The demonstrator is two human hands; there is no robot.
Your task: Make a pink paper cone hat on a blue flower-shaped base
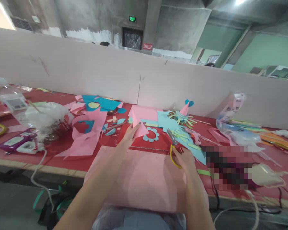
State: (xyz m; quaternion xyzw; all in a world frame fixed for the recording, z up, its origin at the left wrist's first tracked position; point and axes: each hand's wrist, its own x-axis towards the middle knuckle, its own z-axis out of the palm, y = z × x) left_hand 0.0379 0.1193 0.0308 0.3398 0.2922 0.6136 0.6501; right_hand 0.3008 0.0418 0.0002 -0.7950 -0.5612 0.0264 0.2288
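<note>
My left hand pinches a folded piece of pink paper, its pointed tip upward. In my right hand are scissors with yellow handles, blades directed away from me and apart from the pink paper. Between the hands, a light-blue scalloped paper ring lies on the red surface. Beyond the scissors lie light-blue paper sheets and a pink paper cone with blue pieces at its tip and fringed green strips around its base. A pink glue gun rests close to my right hand.
Pink paper offcuts and blue paper are at left, near a purple device, a clear bottle and a plastic bag. Plastic packaging and orange paper lie right. A white partition stands behind.
</note>
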